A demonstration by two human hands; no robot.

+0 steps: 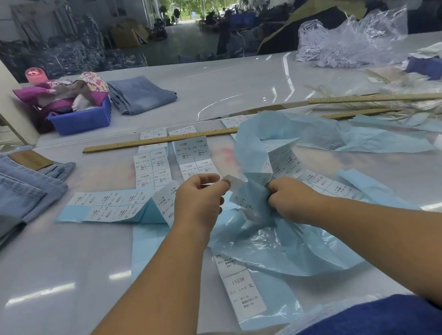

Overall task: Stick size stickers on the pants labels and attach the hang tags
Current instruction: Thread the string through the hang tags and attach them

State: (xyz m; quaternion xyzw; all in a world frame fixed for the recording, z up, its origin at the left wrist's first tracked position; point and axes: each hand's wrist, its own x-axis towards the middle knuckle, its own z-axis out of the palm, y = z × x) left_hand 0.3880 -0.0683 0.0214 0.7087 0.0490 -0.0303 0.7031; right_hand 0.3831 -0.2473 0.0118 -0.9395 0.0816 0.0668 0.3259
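Strips of white size stickers on light blue backing paper (109, 209) lie spread over the white table (57, 284). My left hand (200, 197) pinches a white sticker (229, 180) at its corner. My right hand (290, 199) grips the crumpled blue backing strip (252, 203) right beside it. More sticker sheets (191, 150) sit flat further back, marked 1103# with sizes. One strip (242, 287) printed XL lies near my body. Folded light blue jeans (8, 190) with a brown leather patch are stacked at the left.
A long wooden ruler (161, 139) crosses the table behind the stickers, a second one (393, 97) at the right. Empty blue backing paper (326, 134) is piled right of centre. A blue bin (81, 119), folded jeans (141, 92) and a bag of plastic tag pins (351, 41) stand at the back.
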